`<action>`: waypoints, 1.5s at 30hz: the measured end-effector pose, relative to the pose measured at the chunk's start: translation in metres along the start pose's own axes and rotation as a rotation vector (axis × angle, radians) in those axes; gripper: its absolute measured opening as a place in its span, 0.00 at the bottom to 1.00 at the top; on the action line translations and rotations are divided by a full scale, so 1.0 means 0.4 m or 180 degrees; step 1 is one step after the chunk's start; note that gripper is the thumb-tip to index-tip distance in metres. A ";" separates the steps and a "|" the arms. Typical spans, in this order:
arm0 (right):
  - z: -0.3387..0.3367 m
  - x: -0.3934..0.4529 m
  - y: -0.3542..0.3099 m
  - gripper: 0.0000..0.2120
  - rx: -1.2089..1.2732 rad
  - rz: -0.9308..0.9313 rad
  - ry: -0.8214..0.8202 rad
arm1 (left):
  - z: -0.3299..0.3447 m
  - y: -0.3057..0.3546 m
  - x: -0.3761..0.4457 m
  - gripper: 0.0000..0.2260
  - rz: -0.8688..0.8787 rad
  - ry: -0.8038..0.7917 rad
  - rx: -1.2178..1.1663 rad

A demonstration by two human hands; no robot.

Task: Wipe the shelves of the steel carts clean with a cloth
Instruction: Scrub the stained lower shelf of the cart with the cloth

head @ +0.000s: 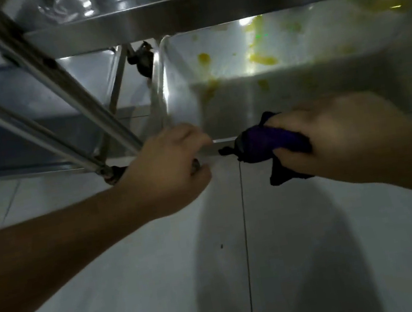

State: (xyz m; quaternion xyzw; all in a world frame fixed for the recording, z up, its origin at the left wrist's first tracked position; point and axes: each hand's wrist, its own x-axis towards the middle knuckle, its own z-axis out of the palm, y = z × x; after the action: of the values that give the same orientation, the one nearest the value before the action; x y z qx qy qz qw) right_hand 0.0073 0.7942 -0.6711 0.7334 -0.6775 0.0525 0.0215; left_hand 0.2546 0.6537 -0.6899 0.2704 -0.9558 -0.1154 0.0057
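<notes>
Lower shelf [297,94]: yellow smears [264,59] at its back, bare steel nearer the front lip.
Right hand [330,137]: fist bunched round purple cloth [270,143] at that lip.
Left hand [171,166]: fingers curled over the lip's left corner.
Blur: motion softens the right hand.

Commercial or institutional kitchen, service or dishwash area. Cues: stainless steel cart [230,5] with tray-style shelves, lower shelf [295,83] smeared with yellow food residue [264,59]. A second steel cart [36,82] stands just beside it on the left, with tubular steel legs and a black caster wheel [144,61] between the two. Pale tiled floor [112,290] with thin grout lines. Dim light, bright glare on the metal. Everything steel and tile, nothing domestic visible.
</notes>
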 end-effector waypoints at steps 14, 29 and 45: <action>0.223 0.468 -0.196 0.20 0.0612 0.0347 0.0625 | 0.130 -0.315 -0.066 0.10 -0.2187 -0.0012 -0.1375; 0.456 0.298 -0.048 0.25 0.0896 0.1077 -0.0411 | 0.132 -0.293 0.076 0.14 -0.2191 0.2157 -0.3620; 0.452 0.449 -0.001 0.34 0.0662 0.2254 -0.0333 | 0.152 -0.273 0.101 0.15 -0.2338 0.2496 -0.3918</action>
State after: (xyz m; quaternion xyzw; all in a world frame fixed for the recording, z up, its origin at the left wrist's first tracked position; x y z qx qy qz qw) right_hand 0.0301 0.5976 -0.8316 0.4536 -0.8804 0.0877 -0.1073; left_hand 0.2720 0.5556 -0.7754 0.5356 -0.5002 -0.5112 0.4490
